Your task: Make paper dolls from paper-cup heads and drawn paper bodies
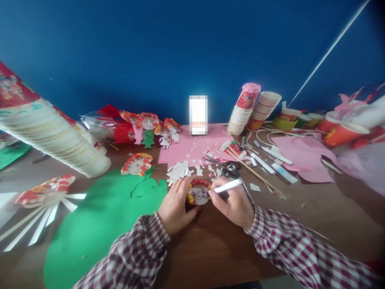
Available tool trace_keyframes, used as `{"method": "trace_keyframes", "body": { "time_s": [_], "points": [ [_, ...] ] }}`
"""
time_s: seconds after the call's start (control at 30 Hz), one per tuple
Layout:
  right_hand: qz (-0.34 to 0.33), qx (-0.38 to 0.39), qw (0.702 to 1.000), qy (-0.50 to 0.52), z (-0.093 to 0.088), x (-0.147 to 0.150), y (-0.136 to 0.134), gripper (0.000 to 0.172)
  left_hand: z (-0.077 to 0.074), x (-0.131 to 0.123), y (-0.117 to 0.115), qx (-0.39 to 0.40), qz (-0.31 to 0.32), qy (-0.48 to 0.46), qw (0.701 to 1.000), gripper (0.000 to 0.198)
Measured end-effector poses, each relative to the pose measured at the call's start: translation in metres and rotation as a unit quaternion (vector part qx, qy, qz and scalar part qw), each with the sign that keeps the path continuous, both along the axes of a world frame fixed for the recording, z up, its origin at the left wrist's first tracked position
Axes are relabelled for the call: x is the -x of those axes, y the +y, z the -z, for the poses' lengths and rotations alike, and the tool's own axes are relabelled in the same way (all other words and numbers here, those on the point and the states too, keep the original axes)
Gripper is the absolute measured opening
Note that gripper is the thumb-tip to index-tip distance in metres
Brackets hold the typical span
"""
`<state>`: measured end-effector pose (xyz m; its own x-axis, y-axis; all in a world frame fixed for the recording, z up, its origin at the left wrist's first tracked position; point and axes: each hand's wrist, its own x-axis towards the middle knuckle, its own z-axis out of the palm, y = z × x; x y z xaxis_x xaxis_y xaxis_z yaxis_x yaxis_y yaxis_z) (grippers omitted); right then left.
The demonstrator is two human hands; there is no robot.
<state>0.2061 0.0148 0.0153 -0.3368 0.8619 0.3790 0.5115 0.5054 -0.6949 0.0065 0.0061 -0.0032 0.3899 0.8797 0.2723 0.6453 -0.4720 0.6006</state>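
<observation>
A small round paper-cup face (198, 193) with a red and yellow fringe lies on the brown table (300, 224) in front of me. My left hand (176, 204) rests against its left side, fingers pressing on its rim. My right hand (233, 202) is closed round a white marker pen (227, 186), whose tip touches the face's right side. Both sleeves are red and white check.
A green paper sheet (99, 224) lies to the left, a pink sheet (192, 146) and white scraps (179, 170) behind. Scissors (233, 169), sticks and pens lie right of the face. Stacked paper cups (54, 136) lean at left, others (249, 110) at the back. Finished paper figures (148, 126) stand by the blue wall.
</observation>
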Motion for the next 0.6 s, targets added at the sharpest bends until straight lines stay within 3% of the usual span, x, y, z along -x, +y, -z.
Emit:
{"method": "trace_keyframes", "body": {
  "time_s": [0.6],
  "points": [
    [-0.016, 0.004, 1.000, 0.017, -0.0011, 0.0021, -0.0020, 0.005, -0.0003, -0.0018, 0.0003, -0.024, 0.004, 0.005, 1.000, 0.070]
  ]
}}
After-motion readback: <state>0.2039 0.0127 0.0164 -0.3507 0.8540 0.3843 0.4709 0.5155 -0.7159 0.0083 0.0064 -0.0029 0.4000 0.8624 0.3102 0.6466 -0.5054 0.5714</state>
